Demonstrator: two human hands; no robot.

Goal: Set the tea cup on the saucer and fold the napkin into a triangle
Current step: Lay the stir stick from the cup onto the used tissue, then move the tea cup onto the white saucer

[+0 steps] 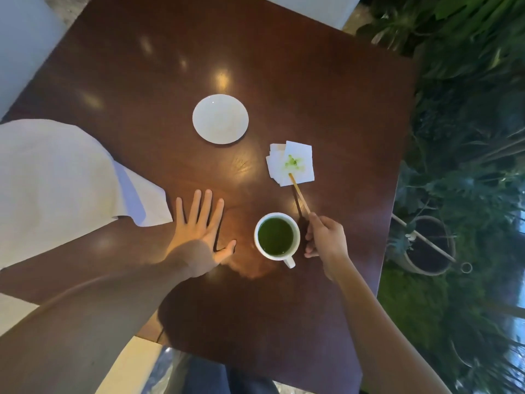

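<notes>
My right hand (326,241), its grip closed on the near end of a thin wooden stick (299,194), sits just right of the tea cup (277,237). The stick slants away from me, and its far tip rests on a small stack of white paper squares (291,163) marked with a green stain. My left hand (200,234) lies flat on the dark wooden counter (326,89), grip released, all 5 fingers straight and spread, palm down, just left of the cup.

The tea cup is white, holds dark green liquid, and stands directly on the counter between my 2 hands, its handle pointing toward me. The white saucer (220,118) lies bare farther from me, well apart from the cup and left of the paper squares. The large pale napkin (56,177) is draped over the left edge of the counter, 1 corner reaching close to my left fingertips (199,194); it is loosely laid, with a fold turned over near that corner.

Potted green plants (468,166) stand beyond the counter's right edge.
</notes>
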